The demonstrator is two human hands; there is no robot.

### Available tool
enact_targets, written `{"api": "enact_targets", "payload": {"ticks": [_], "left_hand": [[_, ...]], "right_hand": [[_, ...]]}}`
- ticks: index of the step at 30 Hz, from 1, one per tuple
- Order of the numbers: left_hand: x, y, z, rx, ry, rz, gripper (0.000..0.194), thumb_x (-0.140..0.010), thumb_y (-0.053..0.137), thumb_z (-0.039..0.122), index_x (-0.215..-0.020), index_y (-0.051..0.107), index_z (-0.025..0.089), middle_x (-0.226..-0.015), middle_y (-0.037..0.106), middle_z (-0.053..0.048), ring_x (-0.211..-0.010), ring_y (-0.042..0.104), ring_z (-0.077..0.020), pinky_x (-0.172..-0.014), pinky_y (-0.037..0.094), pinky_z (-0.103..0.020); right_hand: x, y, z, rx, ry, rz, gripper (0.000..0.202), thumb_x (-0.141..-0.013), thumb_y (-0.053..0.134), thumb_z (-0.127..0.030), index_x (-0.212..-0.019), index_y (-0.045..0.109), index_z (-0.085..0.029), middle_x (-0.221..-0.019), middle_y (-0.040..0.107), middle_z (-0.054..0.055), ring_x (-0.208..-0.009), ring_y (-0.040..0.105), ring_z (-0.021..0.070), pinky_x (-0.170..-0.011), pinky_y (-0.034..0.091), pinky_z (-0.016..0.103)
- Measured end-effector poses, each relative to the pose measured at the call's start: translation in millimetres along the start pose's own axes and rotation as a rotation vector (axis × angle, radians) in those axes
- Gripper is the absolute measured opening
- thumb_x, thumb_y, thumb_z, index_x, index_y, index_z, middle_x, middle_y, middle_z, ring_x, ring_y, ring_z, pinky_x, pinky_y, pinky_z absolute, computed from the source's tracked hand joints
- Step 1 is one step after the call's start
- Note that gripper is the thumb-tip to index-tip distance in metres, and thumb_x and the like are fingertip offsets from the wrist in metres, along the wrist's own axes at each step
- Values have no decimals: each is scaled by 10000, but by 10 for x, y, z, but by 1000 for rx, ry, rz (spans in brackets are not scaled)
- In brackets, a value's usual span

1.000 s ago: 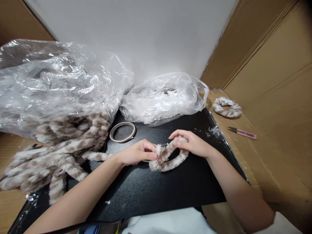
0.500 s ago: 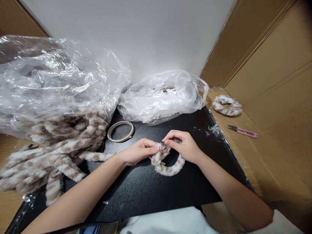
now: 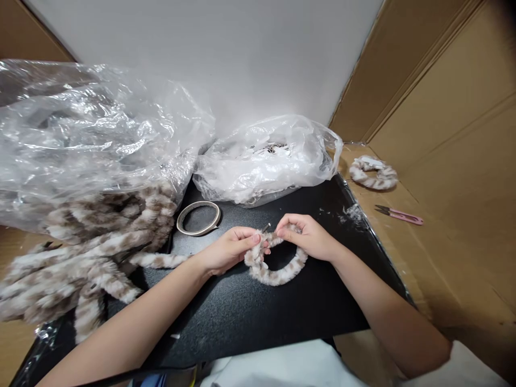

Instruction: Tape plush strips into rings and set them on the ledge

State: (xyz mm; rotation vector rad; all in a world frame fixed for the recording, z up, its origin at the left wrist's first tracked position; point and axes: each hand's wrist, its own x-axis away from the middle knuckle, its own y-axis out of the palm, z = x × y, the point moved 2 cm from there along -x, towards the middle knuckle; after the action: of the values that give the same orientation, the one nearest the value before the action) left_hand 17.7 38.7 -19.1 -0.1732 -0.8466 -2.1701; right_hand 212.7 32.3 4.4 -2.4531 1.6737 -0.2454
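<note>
A fluffy ring (image 3: 278, 275), white with brown spots, is held just above the black tabletop. My left hand (image 3: 236, 248) pinches its upper left part between thumb and fingers. At the ring's upper right, my right hand (image 3: 304, 235) has its thumb and fingertips closed on the plush. Between the two hands a small dark, thin piece (image 3: 266, 227) sticks up from the ring; its kind is too small to tell. A tiny white bit shows on the ring's inner left side.
A pile of spotted plush strips (image 3: 100, 252) spills from a clear plastic bag (image 3: 100, 134) at left. A tape roll (image 3: 179, 220) lies behind my left hand. Behind stands another plastic bag (image 3: 258, 166). At right are a finished-looking plush ring (image 3: 358, 180), pink thread snips (image 3: 405, 217) and loose fluff (image 3: 352, 213).
My right hand has shifted slightly right, away from my left fingertips, and now grips the ring's upper right. The ring has tilted a little, and the thin dark piece now shows between the hands.
</note>
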Motion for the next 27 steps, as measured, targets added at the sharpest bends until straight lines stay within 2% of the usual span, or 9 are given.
{"api": "enact_targets", "payload": {"ticks": [8,13,15,17,18,20,22,24,27], "left_hand": [[1,7,-19,-55,-22,-61,325,-686,823,403,-788,779,99,-736,751,-87,-599,668,-119,-599,539,-198],[-10,3,-16,-57,-9,-12,314,-657,844,389,-750,783,95,-686,737,-66,-525,642,-92,-527,496,-165],[-16,13,-17,-50,-3,13,316,-637,855,391,-721,778,96,-653,727,-57,-522,641,-95,-531,501,-168],[-20,25,-17,-47,2,36,315,-613,869,385,-699,774,98,-638,724,-55,-530,642,-98,-540,508,-174],[-22,30,-17,-42,7,45,311,-602,876,379,-692,772,99,-641,725,-56,-536,642,-100,-543,509,-175],[-26,35,-16,-27,15,62,300,-583,888,359,-687,772,103,-660,734,-59,-547,646,-102,-547,509,-176],[-33,34,-19,-4,13,76,290,-567,897,340,-689,773,108,-676,742,-62,-555,654,-106,-551,513,-179],[-39,33,-26,12,12,83,289,-553,905,325,-696,774,111,-675,745,-61,-557,660,-109,-556,518,-181],[-42,37,-36,26,40,101,275,-554,905,316,-684,767,116,-664,743,-56,-552,664,-112,-556,525,-185]], "right_hand": [[12,53,16,-55,-18,-13,135,-836,629,-310,-802,628,-180,-766,654,-1,-729,589,141,-716,446,268],[-6,-40,-54,157,-155,105,74,-846,615,-245,-847,660,-187,-849,671,15,-809,613,152,-758,470,276],[59,-245,-119,293,-239,271,80,-844,616,-237,-885,672,-198,-917,673,27,-844,618,159,-777,482,288],[220,-579,-149,412,-247,512,102,-842,624,-273,-904,676,-211,-948,678,37,-839,627,172,-775,497,310],[335,-780,-134,478,-208,635,112,-835,634,-300,-892,677,-214,-927,684,40,-818,631,181,-766,502,325],[599,-1185,-37,677,-83,757,176,-811,655,-368,-898,692,-221,-880,695,58,-776,630,214,-741,501,367],[853,-1538,133,954,49,745,256,-791,667,-448,-890,707,-217,-945,708,115,-893,625,290,-799,479,432],[1052,-1794,327,1155,131,694,359,-793,626,-518,-939,702,-199,-1030,693,162,-975,596,353,-843,456,495],[1196,-1977,567,1240,242,593,477,-803,548,-591,-1000,678,-177,-1079,674,168,-1002,585,374,-842,465,517]]}}
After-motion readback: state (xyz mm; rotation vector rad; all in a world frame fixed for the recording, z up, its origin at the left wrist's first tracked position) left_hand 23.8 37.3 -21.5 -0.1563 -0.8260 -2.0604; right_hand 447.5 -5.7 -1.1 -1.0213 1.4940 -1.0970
